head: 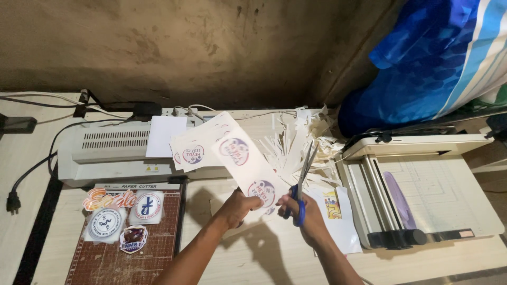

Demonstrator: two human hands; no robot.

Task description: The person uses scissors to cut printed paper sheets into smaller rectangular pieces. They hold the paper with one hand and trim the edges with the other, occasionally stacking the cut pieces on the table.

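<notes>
The left hand [236,207] pinches the lower end of a long laminated strip of round printed stickers [244,160], holding it tilted up above the table [253,258], thumb on top and fingers closed underneath. The right hand [306,216] is closed through the blue handles of a pair of scissors [302,182], whose blades point up and away and stand partly open beside the strip's right edge, close to the lowest round sticker near the hands. The step in hand looks like trimming one sticker out of the strip: the blades sit at the edge of the sheet, and whether they already bite into it cannot be told. The next cut seems to call for the left hand to turn the strip so the blades follow the circle's outline, keeping the film taut and the fingers out of the blade path. Behind the strip, more printed sheets [195,145] lie fanned over a grey laminator [105,150], and a heap of white paper offcuts [306,142] sits beside them. On the left, a brown cutting mat [127,258] carries several finished cut-out stickers [124,211]. On the right stands a white paper trimmer [422,190], with a small printed sheet [338,216] lying just under the right hand.
</notes>
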